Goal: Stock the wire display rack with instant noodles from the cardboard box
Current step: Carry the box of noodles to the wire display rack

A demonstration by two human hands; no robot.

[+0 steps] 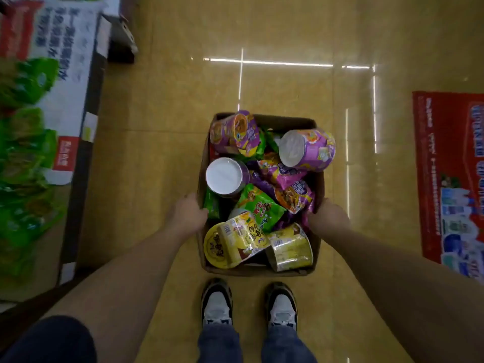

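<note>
Head view, left to right: shelf of green packets (pixel 23 142); left hand (pixel 187 210) clasping cardboard box (pixel 258 271) wall; box full of noodle cups and packets (pixel 264 189); right hand (pixel 326 210) clasping opposite wall. Stocking apparently unstarted; rack unseen.

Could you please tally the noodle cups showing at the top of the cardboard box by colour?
Purple cups: 3
Yellow cups: 2
Total: 5 cups showing in the cardboard box; packets underneath may hide more.
</note>
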